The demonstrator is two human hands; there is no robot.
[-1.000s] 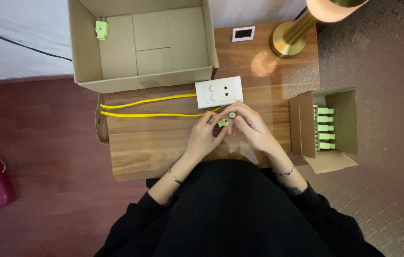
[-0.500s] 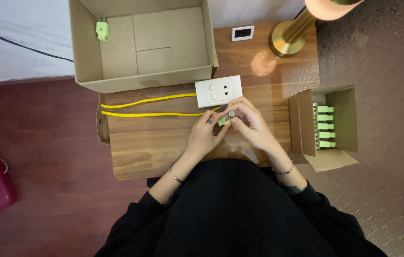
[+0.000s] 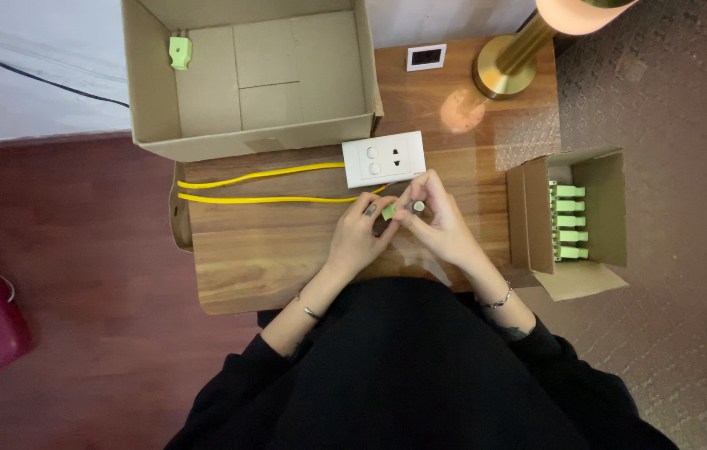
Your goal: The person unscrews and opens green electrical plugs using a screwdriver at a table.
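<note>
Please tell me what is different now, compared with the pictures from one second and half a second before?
Almost nothing visibly changed. The left hand and right hand remain together over the table, holding the small green piece; any finger movement is too small to tell. The yellow cable, white socket plate, large cardboard box, small box of green pieces and lamp stayed in place.

Both hands shifted slightly toward the white socket plate; right hand fingertips now pinch a small grey piece beside the green connector.
</note>
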